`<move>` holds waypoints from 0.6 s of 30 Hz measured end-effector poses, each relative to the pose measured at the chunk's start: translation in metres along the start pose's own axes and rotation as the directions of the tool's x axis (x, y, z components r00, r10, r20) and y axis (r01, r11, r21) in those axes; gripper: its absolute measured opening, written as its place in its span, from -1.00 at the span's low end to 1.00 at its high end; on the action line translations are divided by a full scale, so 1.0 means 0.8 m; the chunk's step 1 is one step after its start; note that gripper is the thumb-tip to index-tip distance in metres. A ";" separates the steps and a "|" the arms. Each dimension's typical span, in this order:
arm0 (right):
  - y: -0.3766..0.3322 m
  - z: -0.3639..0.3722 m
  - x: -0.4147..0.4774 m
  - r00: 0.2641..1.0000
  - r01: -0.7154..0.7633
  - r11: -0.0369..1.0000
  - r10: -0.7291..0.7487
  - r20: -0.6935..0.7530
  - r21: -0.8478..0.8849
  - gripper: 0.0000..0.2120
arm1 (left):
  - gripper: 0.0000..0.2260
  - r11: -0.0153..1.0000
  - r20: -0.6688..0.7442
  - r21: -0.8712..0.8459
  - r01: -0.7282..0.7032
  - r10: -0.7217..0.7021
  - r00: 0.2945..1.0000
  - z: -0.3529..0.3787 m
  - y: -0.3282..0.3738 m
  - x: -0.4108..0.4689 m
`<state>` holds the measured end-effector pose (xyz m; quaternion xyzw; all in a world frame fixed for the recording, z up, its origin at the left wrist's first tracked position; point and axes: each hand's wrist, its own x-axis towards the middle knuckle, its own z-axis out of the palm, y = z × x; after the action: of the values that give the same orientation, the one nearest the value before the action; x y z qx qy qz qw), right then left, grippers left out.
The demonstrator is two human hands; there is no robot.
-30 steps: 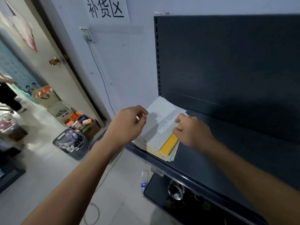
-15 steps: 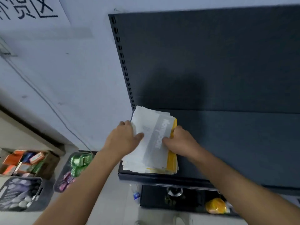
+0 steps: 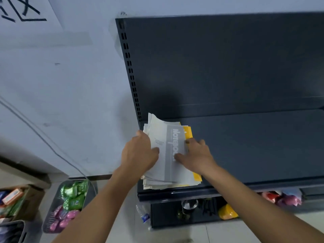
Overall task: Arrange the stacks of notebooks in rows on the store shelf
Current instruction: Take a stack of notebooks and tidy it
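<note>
A loose stack of notebooks (image 3: 168, 160) lies at the left end of the dark store shelf (image 3: 254, 148). The top one is white with a grey band; a yellow cover sticks out on the right side. My left hand (image 3: 138, 153) grips the stack's left edge, thumb on top and fingers round the side. My right hand (image 3: 196, 155) lies on the stack's right side with its fingers spread and pressing down on the covers. Some sheets at the far left corner curl upward.
The shelf's back panel (image 3: 228, 67) rises behind the stack, and the slotted upright (image 3: 131, 76) stands at its left. A lower shelf holds a yellow item (image 3: 227, 212) and glassware. On the floor stand a grey basket (image 3: 70, 204) of green and pink packs and a cardboard box (image 3: 22, 202).
The view has swung from the doorway side to face the shelf. The stack has turned from a diagonal to lie roughly square with the shelf, and both hands now sit on its sides.
</note>
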<state>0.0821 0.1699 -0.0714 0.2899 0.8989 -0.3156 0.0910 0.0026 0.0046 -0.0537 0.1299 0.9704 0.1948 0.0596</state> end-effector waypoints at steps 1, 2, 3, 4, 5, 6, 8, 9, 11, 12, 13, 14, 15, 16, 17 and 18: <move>0.002 -0.001 0.000 1.000 0.002 1.000 -0.002 0.004 0.012 -0.31 | -0.66 1.000 0.010 -0.023 0.006 -0.006 1.000 -0.001 0.001 0.000; 0.003 -0.002 0.001 1.000 0.004 1.000 -0.004 0.007 0.028 -0.29 | -0.66 0.998 0.033 -0.061 0.019 -0.017 0.999 -0.003 0.001 0.000; 0.004 -0.003 0.002 1.000 0.004 0.999 -0.005 0.011 0.043 -0.28 | -0.67 0.994 0.063 -0.107 0.037 -0.030 0.998 -0.004 0.002 -0.001; 0.004 -0.004 0.002 1.000 0.005 0.999 -0.006 0.014 0.054 -0.27 | -0.68 0.986 0.093 -0.156 0.058 -0.044 0.995 -0.005 0.003 -0.002; 0.003 -0.004 0.003 1.000 0.006 0.998 -0.007 0.019 0.057 -0.27 | -0.70 0.976 0.113 -0.205 0.078 -0.056 0.992 -0.005 0.003 -0.003; 0.003 -0.004 0.003 1.000 0.006 0.998 -0.008 0.024 0.056 -0.27 | -0.72 0.962 0.120 -0.256 0.093 -0.064 0.991 -0.005 0.003 -0.006; 0.001 -0.005 0.004 0.999 0.006 0.999 -0.007 0.033 0.054 -0.28 | -0.77 0.932 0.095 -0.351 0.087 -0.057 0.994 -0.005 0.004 -0.009; 0.001 -0.005 0.004 0.999 0.006 0.998 -0.008 0.035 0.056 -0.29 | -0.79 0.922 0.079 -0.382 0.071 -0.044 0.996 -0.006 0.004 -0.010; 0.001 -0.007 0.004 0.999 0.012 0.998 -0.014 0.038 0.063 -0.33 | -0.83 0.911 0.061 -0.410 0.046 -0.023 0.998 -0.008 0.006 -0.012; 0.001 -0.008 0.004 0.999 0.013 0.998 -0.015 0.039 0.067 -0.35 | -0.84 0.912 0.053 -0.409 0.039 -0.019 0.998 -0.009 0.008 -0.012; 0.001 -0.009 0.004 0.999 0.014 0.998 -0.016 0.041 0.068 -0.37 | -0.85 0.918 0.037 -0.394 0.033 -0.020 0.999 -0.009 0.009 -0.013; 0.001 -0.009 0.004 0.999 0.016 0.998 -0.019 0.042 0.063 -0.38 | -0.86 0.933 0.005 -0.359 0.024 -0.024 1.000 -0.008 0.009 -0.013; 0.001 -0.010 0.003 0.999 0.020 0.998 -0.022 0.042 0.053 -0.39 | -0.87 0.953 -0.043 -0.303 0.013 -0.027 0.999 -0.007 0.009 -0.012; 0.001 -0.010 0.003 0.999 0.023 0.999 -0.025 0.042 0.045 -0.40 | -0.89 0.971 -0.093 -0.239 0.003 -0.026 0.995 -0.006 0.009 -0.012; 0.001 -0.010 0.003 0.999 0.025 0.999 -0.027 0.043 0.042 -0.41 | -0.90 0.984 -0.133 -0.181 -0.002 -0.023 0.991 -0.006 0.009 -0.012; 0.001 -0.010 0.003 0.999 0.027 0.999 -0.029 0.045 0.043 -0.43 | -0.90 0.991 -0.158 -0.137 -0.004 -0.018 0.987 -0.007 0.008 -0.013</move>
<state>0.0811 0.1767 -0.0663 0.2719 0.8937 -0.3423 0.1007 0.0126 0.0052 -0.0455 0.1063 0.9568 0.2704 -0.0085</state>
